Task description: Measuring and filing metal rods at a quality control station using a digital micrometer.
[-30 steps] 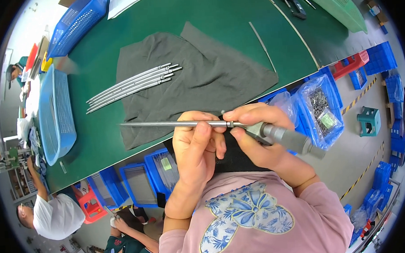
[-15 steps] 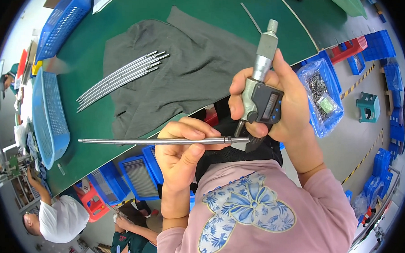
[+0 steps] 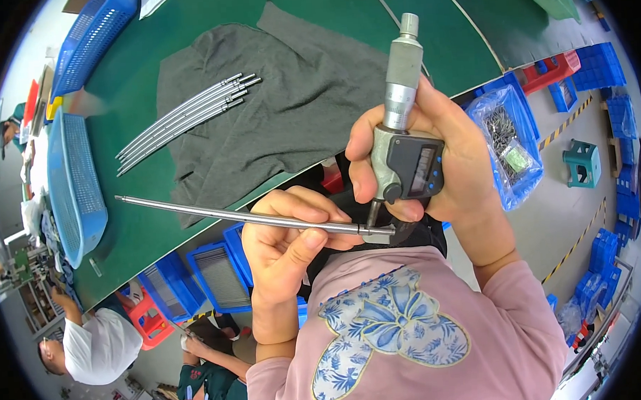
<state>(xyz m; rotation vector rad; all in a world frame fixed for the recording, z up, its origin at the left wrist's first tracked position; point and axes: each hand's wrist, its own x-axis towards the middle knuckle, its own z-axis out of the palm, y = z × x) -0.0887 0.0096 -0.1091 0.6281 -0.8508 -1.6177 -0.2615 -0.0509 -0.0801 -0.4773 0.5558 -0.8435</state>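
Observation:
My left hand [image 3: 283,237] is closed round a slim metal rod [image 3: 214,213], pinching it near its grooved right end. The rod slants, its thin far tip up at the left over the table edge. In my right hand [image 3: 447,155] is a digital micrometer [image 3: 392,161], held upright with the thimble at the top and the small display facing up. Its spindle comes down onto the rod's right end, beside the groove. The lower part of the frame is partly hidden behind the rod and my fingers. Several similar rods [image 3: 188,120] lie side by side on a dark grey cloth [image 3: 279,80].
The cloth covers part of a green table [image 3: 139,229]. Blue baskets [image 3: 77,185] stand at the left. To the right is a blue bin [image 3: 527,180] of small metal parts in plastic. Blue trays [image 3: 220,276] sit below the table edge. Two people work at lower left.
The rod has tilted, its left tip rising and its right end dropping. The micrometer has shifted slightly left and stands more upright, still at the rod's end.

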